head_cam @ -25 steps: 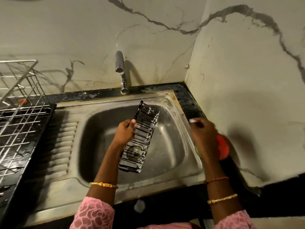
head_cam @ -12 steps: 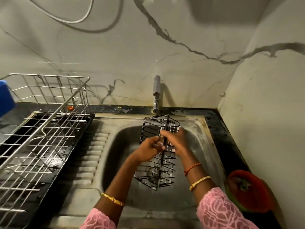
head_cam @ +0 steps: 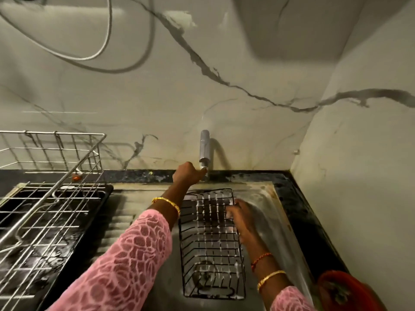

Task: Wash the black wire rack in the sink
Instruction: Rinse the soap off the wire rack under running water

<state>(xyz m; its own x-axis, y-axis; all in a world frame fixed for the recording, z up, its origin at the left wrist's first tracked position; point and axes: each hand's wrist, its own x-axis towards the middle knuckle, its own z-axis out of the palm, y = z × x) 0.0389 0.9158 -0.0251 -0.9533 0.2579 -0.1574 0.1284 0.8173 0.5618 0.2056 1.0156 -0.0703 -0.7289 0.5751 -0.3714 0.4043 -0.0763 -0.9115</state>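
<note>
Black rectangular wire rack (head_cam: 211, 241) lies inside the steel sink (head_cam: 272, 212), soapy. Right hand (head_cam: 241, 215) grips its 3 o'clock edge, fingers curled. Left hand (head_cam: 187, 175) at 12 o'clock, fingers closed round the base of the chrome tap (head_cam: 204, 149). Silver wire dish drainer (head_cam: 51, 198) on the bench at 9 o'clock.

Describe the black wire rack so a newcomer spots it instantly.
Find the steel sink below the tap. The black wire rack lies in its basin, held by the right hand. Unlike the larger silver dish rack on the counter, it is black, narrow and soapy.
</note>
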